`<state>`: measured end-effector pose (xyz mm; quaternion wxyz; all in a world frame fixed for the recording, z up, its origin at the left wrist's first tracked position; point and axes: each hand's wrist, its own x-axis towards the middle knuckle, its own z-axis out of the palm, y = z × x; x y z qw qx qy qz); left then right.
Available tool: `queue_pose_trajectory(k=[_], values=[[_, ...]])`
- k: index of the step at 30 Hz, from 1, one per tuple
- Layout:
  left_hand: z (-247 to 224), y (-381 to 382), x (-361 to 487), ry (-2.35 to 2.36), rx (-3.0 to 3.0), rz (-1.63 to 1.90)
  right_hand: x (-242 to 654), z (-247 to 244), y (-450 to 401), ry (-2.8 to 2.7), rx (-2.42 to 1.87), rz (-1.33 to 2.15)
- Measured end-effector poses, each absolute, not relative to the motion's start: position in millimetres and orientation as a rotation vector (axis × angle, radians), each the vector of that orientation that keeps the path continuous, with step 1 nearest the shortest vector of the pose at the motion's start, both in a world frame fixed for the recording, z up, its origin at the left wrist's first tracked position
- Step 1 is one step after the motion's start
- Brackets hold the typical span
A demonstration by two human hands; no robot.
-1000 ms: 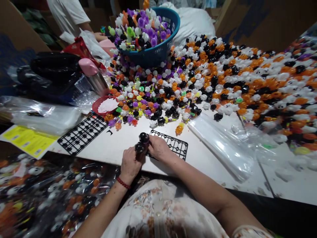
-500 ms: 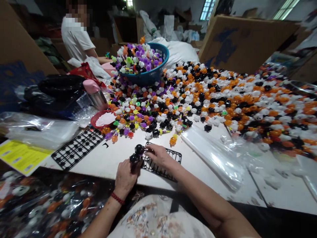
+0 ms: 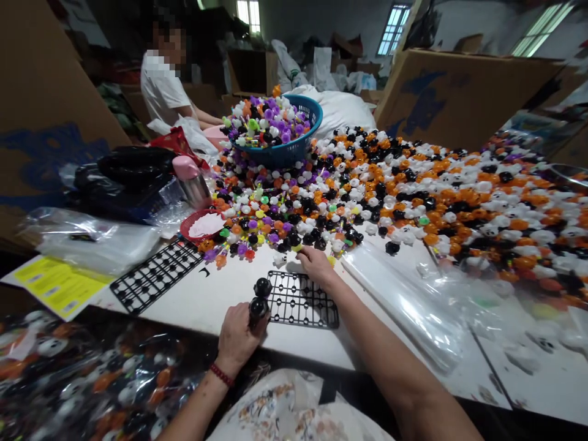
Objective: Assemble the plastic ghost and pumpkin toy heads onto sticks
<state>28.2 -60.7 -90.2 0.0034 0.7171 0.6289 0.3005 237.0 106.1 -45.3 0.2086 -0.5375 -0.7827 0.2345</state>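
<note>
Left hand [image 3: 239, 338] low over the near edge of the white desk [image 3: 184, 318], fingers [image 3: 244, 317] closed round two black round-topped pieces [image 3: 261, 297], their glossy tops showing above the fist, one just behind the other. Red bead bracelet [image 3: 222, 375] on that wrist.

Right hand [image 3: 318, 268] farther forward, arm stretched over the desk. Its fingertips [image 3: 301, 252] lie at the near fringe of the loose pile [image 3: 358, 184], close by a yellowish piece [image 3: 296, 248]; whether they grip it or only touch it, cannot tell.

Black grid [image 3: 293, 300] flat on the desk, between the two hands, partly under the right forearm; the held black pieces stand by its left edge. Second black grid [image 3: 156, 277] to the left, flat, set at a slant. Small black scrap [image 3: 205, 272] near it.

Pile mostly orange, white and black to the right, with purple, green and yellow mixed in on the left. Blue basket [image 3: 316, 113] sits at the back, heaped with more colourful pieces. Red basket [image 3: 184, 229] with pale slips [image 3: 206, 225], beside the far end of the second grid. Pink-capped bottle [image 3: 192, 182] behind it, tilted. Clear plastic sleeves [image 3: 404, 306] lie flat right of the right arm. Co-worker in a white shirt [image 3: 165, 89] at far left.
</note>
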Motion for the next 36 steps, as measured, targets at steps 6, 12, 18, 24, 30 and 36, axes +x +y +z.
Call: queue_pose_trajectory(k=[6,12,18,24,30,36], values=[[-98.0,-60.0,24.9,1.93,2.244,0.97,225.4,-57.3,78.1,-1.701,-1.234,1.41],[-98.7,-61.3,19.1,1.835,2.197,0.948,219.0,-52.6,68.4,-1.8,-1.257,1.273],[-93.5,-63.3,17.1,1.756,2.14,0.972,213.1,-48.1,60.4,-2.101,-1.299,0.861],[-90.5,-62.3,16.8,1.76,2.114,0.96,213.5,-49.6,58.7,-2.056,-1.39,0.862],[-84.2,-63.3,11.5,1.706,1.983,0.869,214.8,-53.8,59.1,-2.046,-1.424,0.88],[-74.0,-64.0,8.3,1.682,1.792,0.76,212.3,-49.6,55.0,-2.079,-1.457,0.876]])
